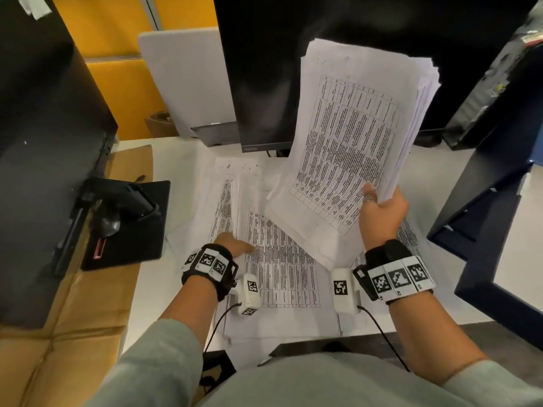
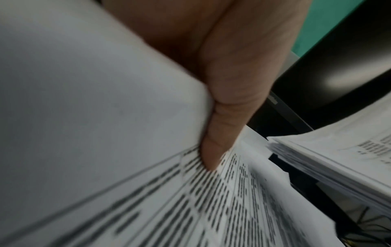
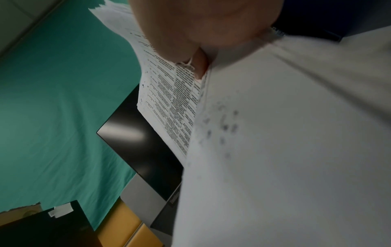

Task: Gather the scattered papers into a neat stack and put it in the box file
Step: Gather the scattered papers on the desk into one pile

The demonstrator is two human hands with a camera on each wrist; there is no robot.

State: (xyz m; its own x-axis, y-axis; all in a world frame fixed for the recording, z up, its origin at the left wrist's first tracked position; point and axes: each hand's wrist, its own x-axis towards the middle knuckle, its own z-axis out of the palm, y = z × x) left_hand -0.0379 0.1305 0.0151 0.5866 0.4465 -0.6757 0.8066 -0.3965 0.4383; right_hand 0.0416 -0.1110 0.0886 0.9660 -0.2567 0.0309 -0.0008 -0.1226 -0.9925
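My right hand (image 1: pixel 382 211) grips the lower corner of a thick stack of printed papers (image 1: pixel 352 133) and holds it tilted up above the desk. The right wrist view shows its thumb (image 3: pixel 201 25) on the stack (image 3: pixel 169 93). Several loose printed sheets (image 1: pixel 282 277) lie spread on the white desk (image 1: pixel 152 283). My left hand (image 1: pixel 233 245) pinches one sheet (image 1: pixel 244 207), its fingers hidden beneath. The left thumb (image 2: pixel 213 150) lies on the print. An open black box file (image 1: pixel 126 227) with a spring clip lies at the left, its lid (image 1: pixel 44 142) standing up.
A dark monitor (image 1: pixel 264 69) stands at the back of the desk, just behind the raised stack. A dark blue open case (image 1: pixel 482 230) stands at the right edge. Brown cardboard (image 1: pixel 73 333) covers the desk's left side. Wrist-camera cables (image 1: pixel 382 336) trail toward my body.
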